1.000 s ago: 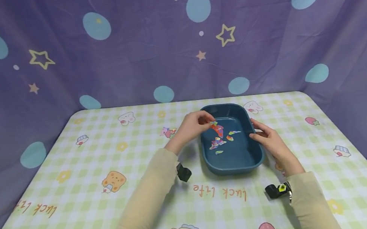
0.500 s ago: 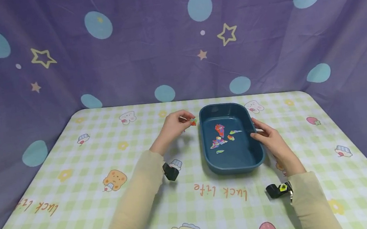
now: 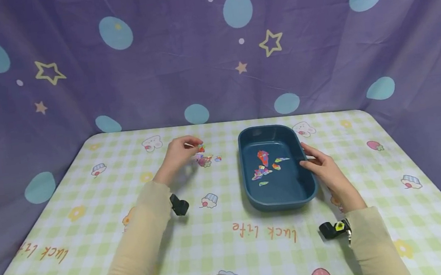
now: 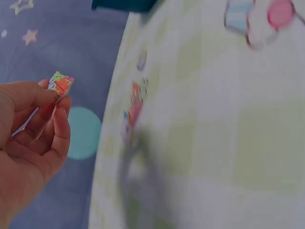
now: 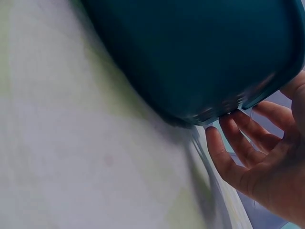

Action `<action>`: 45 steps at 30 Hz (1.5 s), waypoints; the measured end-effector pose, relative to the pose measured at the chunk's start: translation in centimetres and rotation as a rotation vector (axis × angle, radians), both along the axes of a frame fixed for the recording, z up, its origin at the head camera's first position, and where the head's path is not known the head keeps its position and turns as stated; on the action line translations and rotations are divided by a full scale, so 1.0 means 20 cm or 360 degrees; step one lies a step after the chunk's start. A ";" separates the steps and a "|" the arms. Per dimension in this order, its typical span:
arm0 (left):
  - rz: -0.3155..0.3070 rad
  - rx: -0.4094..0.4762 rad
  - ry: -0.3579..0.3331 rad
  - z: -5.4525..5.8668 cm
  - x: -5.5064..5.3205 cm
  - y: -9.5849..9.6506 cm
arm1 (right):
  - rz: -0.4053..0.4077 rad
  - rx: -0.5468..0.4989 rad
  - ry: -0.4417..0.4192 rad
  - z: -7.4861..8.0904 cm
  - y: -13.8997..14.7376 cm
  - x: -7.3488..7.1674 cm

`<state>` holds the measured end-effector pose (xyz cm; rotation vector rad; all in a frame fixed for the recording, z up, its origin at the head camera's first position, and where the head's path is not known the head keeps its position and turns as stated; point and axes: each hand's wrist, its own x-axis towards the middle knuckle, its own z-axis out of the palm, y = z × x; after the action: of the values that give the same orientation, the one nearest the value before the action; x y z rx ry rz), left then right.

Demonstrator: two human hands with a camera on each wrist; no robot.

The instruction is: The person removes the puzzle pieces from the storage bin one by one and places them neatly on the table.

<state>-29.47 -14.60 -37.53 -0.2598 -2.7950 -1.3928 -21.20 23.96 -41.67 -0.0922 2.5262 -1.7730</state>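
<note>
My left hand (image 3: 179,155) is over the back left-centre of the table, pinching a small colourful sticker (image 4: 61,85) between thumb and fingertips. Its orange and green printed face shows in the left wrist view. Just below it on the cloth are more stickers (image 3: 200,157) beside a printed strawberry, with one small sticker (image 3: 218,159) a little to their right. My right hand (image 3: 326,168) holds the right side of a dark teal plastic basin (image 3: 288,193), thumb at the rim and fingers against the outer wall. Several colourful stickers (image 3: 263,158) lie scattered on the basin's floor.
The table wears a green-and-white checked cloth (image 3: 225,255) printed with cartoon figures and lettering. Behind its far edge hangs a purple curtain (image 3: 180,69) with stars and blue ovals. A small black camera (image 3: 179,205) sits at the left wrist, another camera (image 3: 329,230) at the right.
My left hand has come out of the basin and moved left across the cloth with the pinched sticker. The right hand and basin have stayed in place.
</note>
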 end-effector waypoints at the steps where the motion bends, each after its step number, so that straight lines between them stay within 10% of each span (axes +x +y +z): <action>1: 0.0013 0.0003 -0.0005 0.00 0.00 -0.02 | -0.0001 -0.0001 -0.0002 0.00 0.00 0.00; 14: 0.0222 -0.0083 -0.0004 -0.12 -0.01 -0.16 | -0.0022 -0.0007 -0.0006 -0.01 0.00 0.00; 45: 0.0305 -0.0247 -0.0118 -0.22 -0.04 -0.18 | -0.0022 0.0051 -0.0012 0.00 0.00 0.00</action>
<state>-30.32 -18.24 -42.00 0.0594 -2.8992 -1.1716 -21.26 23.99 -41.75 -0.0665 2.5554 -1.7333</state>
